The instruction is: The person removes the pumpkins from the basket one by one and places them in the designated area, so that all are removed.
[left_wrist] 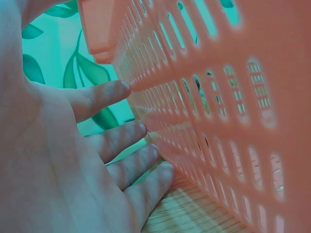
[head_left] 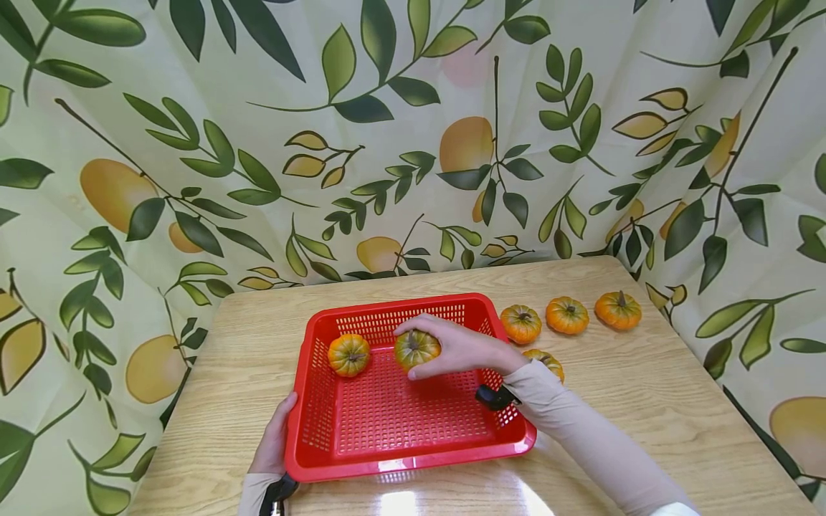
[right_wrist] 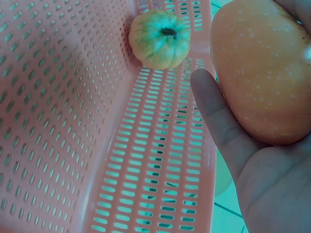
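My right hand [head_left: 445,347] grips a small orange-green pumpkin [head_left: 416,350] above the inside of the red plastic basket [head_left: 403,462], thumb on one side and fingers round the other. The right wrist view shows that pumpkin [right_wrist: 265,73] close up against the palm. Another small pumpkin [head_left: 349,355] sits on the basket floor near its left wall. At the basket's left side, my left hand [head_left: 276,437] touches the outer wall. In the left wrist view its fingers [left_wrist: 121,138] reach out, lightly bent, with their tips at the slotted wall [left_wrist: 194,107].
Several more pumpkins stand on the wooden table [head_left: 245,358] right of the basket: one at its back right corner [head_left: 520,324], two farther right, and one [head_left: 547,363] partly hidden by the right forearm. A leaf-and-fruit patterned curtain [head_left: 400,208] hangs behind the table and along its sides.
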`<state>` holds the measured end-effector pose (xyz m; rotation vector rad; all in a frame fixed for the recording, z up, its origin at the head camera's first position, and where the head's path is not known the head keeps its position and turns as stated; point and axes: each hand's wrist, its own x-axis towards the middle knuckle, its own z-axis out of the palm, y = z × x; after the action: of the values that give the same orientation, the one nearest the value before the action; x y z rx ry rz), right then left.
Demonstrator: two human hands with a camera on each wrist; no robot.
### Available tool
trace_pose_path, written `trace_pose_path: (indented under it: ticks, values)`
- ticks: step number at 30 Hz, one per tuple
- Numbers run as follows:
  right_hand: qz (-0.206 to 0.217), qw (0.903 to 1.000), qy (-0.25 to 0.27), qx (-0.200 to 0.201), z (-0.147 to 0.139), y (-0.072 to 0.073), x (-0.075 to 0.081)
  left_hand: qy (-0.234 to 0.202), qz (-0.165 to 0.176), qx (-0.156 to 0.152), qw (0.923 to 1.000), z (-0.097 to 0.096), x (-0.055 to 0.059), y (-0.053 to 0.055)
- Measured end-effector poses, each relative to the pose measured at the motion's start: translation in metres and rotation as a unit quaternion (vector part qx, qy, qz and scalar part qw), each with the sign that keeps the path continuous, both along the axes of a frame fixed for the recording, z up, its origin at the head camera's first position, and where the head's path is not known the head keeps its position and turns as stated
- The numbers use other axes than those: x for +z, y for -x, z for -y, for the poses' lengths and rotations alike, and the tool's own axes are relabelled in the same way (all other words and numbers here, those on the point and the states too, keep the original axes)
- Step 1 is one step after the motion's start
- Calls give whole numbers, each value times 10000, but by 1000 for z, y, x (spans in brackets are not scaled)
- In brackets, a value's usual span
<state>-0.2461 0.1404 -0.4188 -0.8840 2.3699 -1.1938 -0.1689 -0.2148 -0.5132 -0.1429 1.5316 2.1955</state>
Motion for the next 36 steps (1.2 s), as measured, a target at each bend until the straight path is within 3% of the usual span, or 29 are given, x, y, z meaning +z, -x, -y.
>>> trace_pose_path:
  ticks: [18,32,36]
  values:
    - [255,9977,53,-621,-25,-2,7,-69,24,-34,10000,1,0,0]
    - [126,9941,210,-1060,-42,-5,16,-174,-25,-140,9997,1,0,0]
    - [34,9931,308,-1128,-47,-6,17,-106,18,-9,9999,0,0,0]
